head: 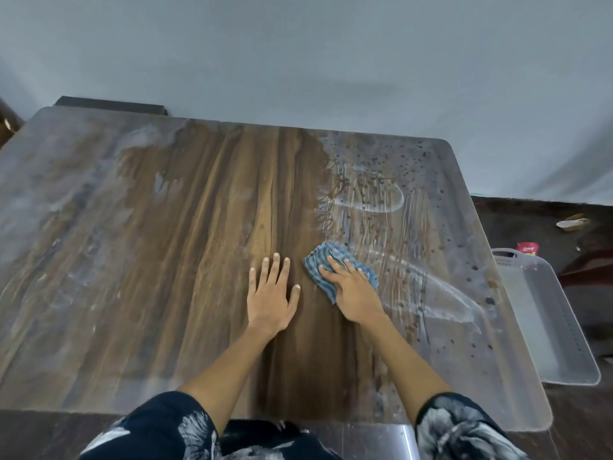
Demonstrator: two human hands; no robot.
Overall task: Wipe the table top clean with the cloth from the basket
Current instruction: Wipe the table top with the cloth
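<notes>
A wooden table top fills the view. Its middle strip looks dark and wiped; the left and right parts carry a whitish dusty film, with smear lines and dark specks on the right. A blue striped cloth lies crumpled on the table right of centre. My right hand presses down on the cloth with straight fingers. My left hand rests flat on the bare wood just left of the cloth, fingers spread.
A translucent plastic basket sits on the floor past the table's right edge. A red packet and a pale scrap lie on the dark floor behind it. A grey wall stands beyond the far edge.
</notes>
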